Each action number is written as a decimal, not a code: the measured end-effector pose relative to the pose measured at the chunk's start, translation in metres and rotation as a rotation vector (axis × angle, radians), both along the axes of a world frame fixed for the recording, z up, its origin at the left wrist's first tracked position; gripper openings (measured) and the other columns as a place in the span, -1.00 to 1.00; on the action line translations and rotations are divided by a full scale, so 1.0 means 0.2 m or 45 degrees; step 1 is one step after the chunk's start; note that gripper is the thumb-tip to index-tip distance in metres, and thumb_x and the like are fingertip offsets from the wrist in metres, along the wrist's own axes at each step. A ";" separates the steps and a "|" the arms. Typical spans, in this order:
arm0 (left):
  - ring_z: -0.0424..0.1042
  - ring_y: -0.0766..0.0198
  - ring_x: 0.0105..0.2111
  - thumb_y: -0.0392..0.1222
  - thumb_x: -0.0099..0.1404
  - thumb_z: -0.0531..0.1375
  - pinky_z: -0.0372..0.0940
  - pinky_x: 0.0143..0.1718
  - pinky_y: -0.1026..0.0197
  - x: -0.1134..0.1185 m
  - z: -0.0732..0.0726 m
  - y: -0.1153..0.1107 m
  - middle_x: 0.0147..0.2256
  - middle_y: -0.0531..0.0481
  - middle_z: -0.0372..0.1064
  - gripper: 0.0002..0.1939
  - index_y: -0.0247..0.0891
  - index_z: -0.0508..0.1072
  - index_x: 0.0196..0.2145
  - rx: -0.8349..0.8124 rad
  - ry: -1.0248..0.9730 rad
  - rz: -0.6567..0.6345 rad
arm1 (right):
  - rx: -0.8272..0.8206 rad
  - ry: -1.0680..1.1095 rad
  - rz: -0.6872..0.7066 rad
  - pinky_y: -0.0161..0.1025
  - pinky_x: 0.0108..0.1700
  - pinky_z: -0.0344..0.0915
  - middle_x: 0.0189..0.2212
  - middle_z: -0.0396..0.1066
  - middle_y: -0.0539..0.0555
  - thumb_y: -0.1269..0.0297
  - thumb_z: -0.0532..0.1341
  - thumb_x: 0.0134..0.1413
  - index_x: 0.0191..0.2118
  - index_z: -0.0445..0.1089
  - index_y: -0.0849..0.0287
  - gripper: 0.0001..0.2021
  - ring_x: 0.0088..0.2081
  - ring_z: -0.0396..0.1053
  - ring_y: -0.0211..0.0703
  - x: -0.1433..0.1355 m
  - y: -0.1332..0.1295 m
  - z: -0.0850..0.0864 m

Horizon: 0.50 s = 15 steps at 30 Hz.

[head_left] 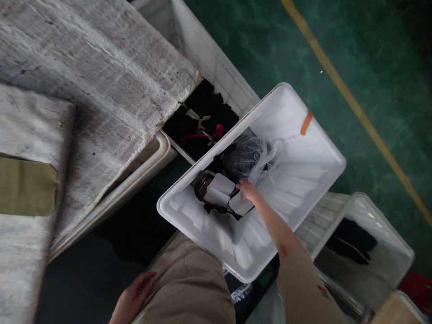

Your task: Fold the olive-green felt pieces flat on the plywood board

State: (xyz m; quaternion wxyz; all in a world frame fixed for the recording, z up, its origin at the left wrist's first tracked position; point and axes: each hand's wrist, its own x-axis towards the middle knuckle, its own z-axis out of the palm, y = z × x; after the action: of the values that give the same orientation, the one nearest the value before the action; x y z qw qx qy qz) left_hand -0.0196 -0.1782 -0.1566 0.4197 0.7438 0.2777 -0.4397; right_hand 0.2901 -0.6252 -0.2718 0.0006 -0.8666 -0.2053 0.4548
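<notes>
My right hand [248, 190] reaches down into a white plastic bin [303, 177]. Its fingers are closed at the edge of a white card-like piece [240, 204], though blur hides part of the grip. Beside it lies a second white piece [221, 188], with dark and brown material [203, 185] at its left. A clear plastic bag [251, 155] with dark contents rests behind, in the same bin. My left hand [135, 294] hangs beside my thigh, its fingers loosely extended and holding nothing that I can see.
A worn, fabric-covered table [101, 58] stands at left, with an olive cloth piece [27, 186] on it. Behind the bin, another container [211, 49] holds dark bundles [205, 119] with pink and beige ties. At lower right, a white bin [388, 252] holds dark cloth [353, 240].
</notes>
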 end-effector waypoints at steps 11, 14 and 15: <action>0.52 0.14 -0.25 0.27 0.09 0.12 0.38 -0.22 0.27 0.00 -0.02 0.00 -0.30 0.01 0.54 -0.51 -0.15 0.51 -0.25 -0.009 -0.025 0.013 | -0.029 -0.008 0.061 -0.20 -0.12 0.24 -0.13 0.34 0.19 0.47 0.45 -0.35 -0.20 0.44 0.12 -0.55 -0.05 0.27 0.06 -0.01 0.02 0.02; 0.52 0.14 -0.27 0.28 0.07 0.13 0.39 -0.23 0.28 0.01 -0.02 0.01 -0.31 0.00 0.54 -0.51 -0.16 0.51 -0.25 -0.012 -0.018 0.003 | -0.038 -0.009 0.065 -0.18 -0.11 0.25 -0.13 0.34 0.20 0.46 0.45 -0.33 -0.19 0.45 0.12 -0.56 -0.04 0.26 0.09 -0.02 0.02 0.05; 0.52 0.14 -0.28 0.28 0.07 0.13 0.39 -0.23 0.28 0.01 -0.01 0.01 -0.31 0.01 0.54 -0.50 -0.16 0.51 -0.25 -0.007 -0.020 0.001 | -0.040 -0.009 0.063 -0.17 -0.10 0.25 -0.13 0.34 0.21 0.46 0.45 -0.32 -0.19 0.45 0.13 -0.56 -0.03 0.26 0.10 -0.02 0.02 0.06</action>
State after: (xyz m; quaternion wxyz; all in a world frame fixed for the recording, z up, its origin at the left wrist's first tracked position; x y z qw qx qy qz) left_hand -0.0175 -0.1771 -0.1594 0.4243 0.7460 0.2735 -0.4344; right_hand 0.2856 -0.6219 -0.2606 -0.0250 -0.8627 -0.2197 0.4547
